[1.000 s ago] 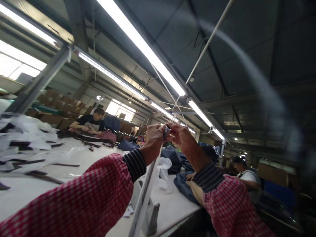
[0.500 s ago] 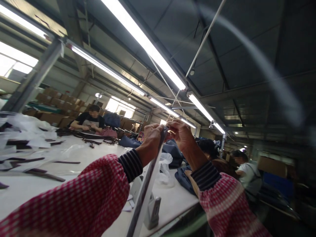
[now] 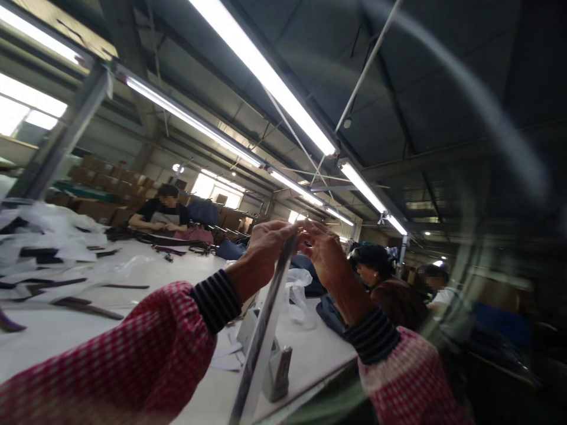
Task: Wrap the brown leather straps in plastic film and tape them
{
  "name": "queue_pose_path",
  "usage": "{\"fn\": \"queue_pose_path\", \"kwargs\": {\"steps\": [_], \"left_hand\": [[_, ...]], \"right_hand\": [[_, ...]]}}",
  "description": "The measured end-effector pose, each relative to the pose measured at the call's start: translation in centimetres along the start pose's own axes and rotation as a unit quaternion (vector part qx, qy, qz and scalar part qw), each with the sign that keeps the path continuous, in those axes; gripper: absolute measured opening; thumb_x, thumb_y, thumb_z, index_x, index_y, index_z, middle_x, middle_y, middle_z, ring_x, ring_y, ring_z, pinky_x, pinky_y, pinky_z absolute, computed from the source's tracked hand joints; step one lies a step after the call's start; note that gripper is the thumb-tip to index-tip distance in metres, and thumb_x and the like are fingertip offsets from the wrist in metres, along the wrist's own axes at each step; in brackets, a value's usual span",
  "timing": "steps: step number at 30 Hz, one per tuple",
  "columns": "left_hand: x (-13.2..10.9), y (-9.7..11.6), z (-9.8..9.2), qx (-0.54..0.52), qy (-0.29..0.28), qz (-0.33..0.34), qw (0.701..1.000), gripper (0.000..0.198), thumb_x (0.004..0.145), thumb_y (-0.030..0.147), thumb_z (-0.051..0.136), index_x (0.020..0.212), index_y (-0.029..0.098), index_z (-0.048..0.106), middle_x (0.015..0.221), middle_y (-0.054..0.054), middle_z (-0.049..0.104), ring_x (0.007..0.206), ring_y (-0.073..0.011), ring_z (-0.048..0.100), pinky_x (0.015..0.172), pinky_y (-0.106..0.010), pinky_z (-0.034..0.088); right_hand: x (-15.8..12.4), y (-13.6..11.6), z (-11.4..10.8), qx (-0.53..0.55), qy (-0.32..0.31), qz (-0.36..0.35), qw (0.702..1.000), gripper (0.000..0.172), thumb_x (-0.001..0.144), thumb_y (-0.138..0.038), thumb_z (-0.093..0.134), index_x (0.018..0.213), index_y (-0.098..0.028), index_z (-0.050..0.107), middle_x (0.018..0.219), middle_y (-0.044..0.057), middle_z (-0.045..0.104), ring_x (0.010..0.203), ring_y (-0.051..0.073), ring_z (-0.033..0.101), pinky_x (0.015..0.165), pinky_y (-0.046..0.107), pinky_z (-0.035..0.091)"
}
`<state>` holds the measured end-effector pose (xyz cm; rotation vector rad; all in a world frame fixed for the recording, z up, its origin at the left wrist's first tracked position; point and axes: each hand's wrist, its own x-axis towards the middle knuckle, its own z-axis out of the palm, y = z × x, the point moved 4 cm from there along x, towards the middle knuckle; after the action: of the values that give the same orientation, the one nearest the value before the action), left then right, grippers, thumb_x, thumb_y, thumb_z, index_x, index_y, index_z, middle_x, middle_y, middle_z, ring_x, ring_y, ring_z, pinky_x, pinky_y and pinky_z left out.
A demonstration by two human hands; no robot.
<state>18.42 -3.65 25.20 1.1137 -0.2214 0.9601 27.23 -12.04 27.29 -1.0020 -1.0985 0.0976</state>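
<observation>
A long dark strap (image 3: 262,330), with a pale translucent strip along its edge that looks like plastic film, hangs from my raised hands past the table's front. My left hand (image 3: 268,245) pinches its upper end between thumb and fingers. Close against it, my right hand (image 3: 325,251) has its bent fingers at the same end, closed on a small metal fitting. A thin ring-like part (image 3: 302,215) of that fitting shows above the fingertips; the rest is hidden by the fingers.
On the white table (image 3: 163,295), crumpled clear plastic (image 3: 57,233) and loose dark straps (image 3: 88,308) lie left. A grey device (image 3: 278,375), white paper strips (image 3: 228,357), a plastic bag (image 3: 299,298) and dark blue fabric (image 3: 332,316) lie nearer right. Several people sit around.
My left hand has shifted slightly left, and my right wrist sits a little lower. Less of the metal fitting shows above the fingers. The strap stays held; the view has shifted slightly.
</observation>
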Motion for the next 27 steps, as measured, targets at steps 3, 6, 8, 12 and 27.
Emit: {"fn": "queue_pose_path", "kwargs": {"steps": [3, 6, 8, 12, 27], "left_hand": [[0.0, 0.4, -0.4, 0.012, 0.016, 0.026, 0.999, 0.011, 0.080, 0.017, 0.075, 0.072, 0.013, 0.068, 0.064, -0.003, 0.069, 0.055, -0.0120, 0.063, 0.058, -0.026, 0.050], [0.1, 0.6, -0.8, 0.040, 0.023, 0.048, 0.998, 0.012, 0.074, 0.019, 0.079, 0.070, 0.014, 0.069, 0.062, -0.002, 0.068, 0.056, -0.0131, 0.062, 0.055, -0.025, 0.047], [0.1, 0.9, -1.1, 0.058, 0.022, 0.053, 0.997, 0.014, 0.069, 0.019, 0.082, 0.069, 0.014, 0.069, 0.064, -0.002, 0.069, 0.059, -0.0138, 0.062, 0.056, -0.024, 0.045], [0.0, 1.4, -1.8, 0.084, 0.021, 0.058, 0.995, 0.019, 0.061, 0.019, 0.088, 0.068, 0.014, 0.071, 0.064, -0.001, 0.069, 0.062, -0.0132, 0.061, 0.059, -0.024, 0.044], [-2.6, -2.2, -2.8, 0.118, 0.005, 0.075, 0.990, 0.016, 0.067, 0.025, 0.084, 0.068, 0.016, 0.071, 0.069, -0.001, 0.070, 0.067, -0.0133, 0.061, 0.064, -0.024, 0.045]], "right_hand": [[-2.8, 1.6, 0.6, 0.043, -0.048, 0.030, 0.997, 0.030, 0.080, -0.050, 0.077, 0.096, -0.026, 0.072, 0.095, 0.001, 0.074, 0.077, 0.015, 0.064, 0.055, 0.022, 0.047], [-5.5, 4.2, 0.9, 0.071, -0.095, 0.098, 0.988, 0.035, 0.082, -0.053, 0.076, 0.104, -0.026, 0.072, 0.091, 0.001, 0.073, 0.073, 0.015, 0.064, 0.061, 0.025, 0.050], [-7.0, 5.8, 0.6, 0.089, -0.095, 0.133, 0.983, 0.032, 0.081, -0.052, 0.079, 0.097, -0.024, 0.072, 0.080, 0.000, 0.070, 0.066, 0.014, 0.062, 0.062, 0.026, 0.050], [-9.6, 7.8, 0.7, 0.113, -0.106, 0.166, 0.974, 0.028, 0.083, -0.050, 0.079, 0.088, -0.023, 0.073, 0.078, 0.001, 0.067, 0.069, 0.014, 0.061, 0.063, 0.025, 0.048], [-11.3, 9.3, 0.4, 0.151, 0.026, 0.151, 0.977, 0.034, 0.070, -0.047, 0.089, 0.072, -0.017, 0.072, 0.068, 0.003, 0.068, 0.057, 0.012, 0.055, 0.053, 0.022, 0.041]]}}
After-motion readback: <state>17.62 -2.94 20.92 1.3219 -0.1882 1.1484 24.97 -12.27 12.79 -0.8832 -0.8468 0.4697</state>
